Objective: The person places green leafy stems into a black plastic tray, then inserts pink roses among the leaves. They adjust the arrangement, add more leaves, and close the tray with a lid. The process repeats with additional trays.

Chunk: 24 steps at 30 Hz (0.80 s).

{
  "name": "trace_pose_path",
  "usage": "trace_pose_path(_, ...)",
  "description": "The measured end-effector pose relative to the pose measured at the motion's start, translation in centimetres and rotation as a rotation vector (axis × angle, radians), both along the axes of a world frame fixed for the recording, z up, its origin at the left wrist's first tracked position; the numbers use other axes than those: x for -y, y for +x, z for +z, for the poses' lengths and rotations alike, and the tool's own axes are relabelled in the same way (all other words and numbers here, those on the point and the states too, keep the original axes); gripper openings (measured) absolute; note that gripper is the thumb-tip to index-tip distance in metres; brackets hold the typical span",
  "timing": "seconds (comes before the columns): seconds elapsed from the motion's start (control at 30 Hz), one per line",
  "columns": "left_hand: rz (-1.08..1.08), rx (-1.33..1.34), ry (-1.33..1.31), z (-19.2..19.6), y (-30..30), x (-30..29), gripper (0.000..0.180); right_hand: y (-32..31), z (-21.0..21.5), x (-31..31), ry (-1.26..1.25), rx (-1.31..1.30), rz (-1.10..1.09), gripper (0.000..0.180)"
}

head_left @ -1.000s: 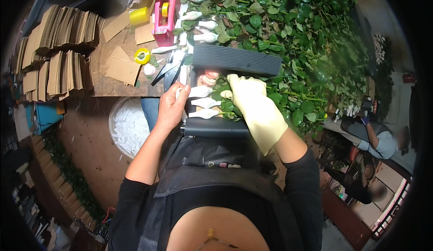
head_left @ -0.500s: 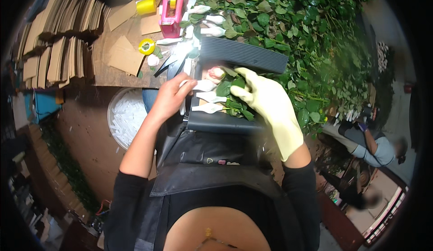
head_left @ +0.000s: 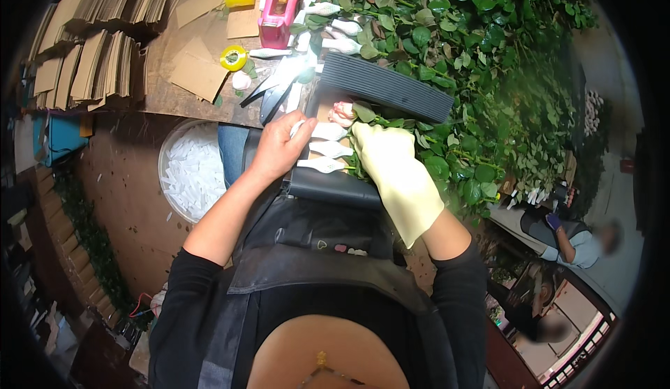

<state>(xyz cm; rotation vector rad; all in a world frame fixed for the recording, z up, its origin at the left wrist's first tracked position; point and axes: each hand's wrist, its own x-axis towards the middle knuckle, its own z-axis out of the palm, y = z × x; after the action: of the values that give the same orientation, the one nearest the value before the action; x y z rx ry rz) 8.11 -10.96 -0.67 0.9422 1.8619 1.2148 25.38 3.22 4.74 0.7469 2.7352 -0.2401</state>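
Observation:
My bare left hand [head_left: 278, 146] pinches the white net sleeve of a rose bud [head_left: 323, 130] lying in a black ribbed tray [head_left: 387, 87]. My right hand [head_left: 391, 162], in a pale yellow rubber glove, rests on the leafy stems beside a pink rose bud [head_left: 341, 112]. Two more white-sleeved buds [head_left: 324, 157] lie just below, against the tray's near black edge [head_left: 335, 188]. Both hands are close together over the tray.
A large heap of green-leaved rose stems [head_left: 474, 61] covers the bench to the right. Scissors [head_left: 276, 89], a pink tape dispenser [head_left: 283, 5], yellow tape rolls [head_left: 232, 58] and stacked cardboard [head_left: 91, 54] lie at left. A white bucket of sleeves [head_left: 192, 169] stands below. Another person [head_left: 576, 239] sits far right.
My left hand has moved up from the lower buds to the upper sleeved bud. My gloved right hand has slid down and right, uncovering the pink bud.

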Motion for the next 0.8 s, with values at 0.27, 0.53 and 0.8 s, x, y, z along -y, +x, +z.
trace_pose_path(0.27, 0.197, 0.006, 0.176, -1.0, 0.0, 1.5, 0.019, 0.1, 0.5, 0.3, 0.066, -0.01, 0.079, 0.012)
trace_pose_path(0.53, 0.205, 0.271, 0.052, 2.6, -5.9, 3.3, 0.02, 1.1, 2.5, -0.6, -0.083, -0.01, -0.047, 0.021)
trace_pose_path(0.8, -0.33, 0.011, -0.238, 3.2, -1.3, 0.0, 0.03, -0.1, 2.9, 1.1, -0.131, -0.025, 0.05, 0.022)
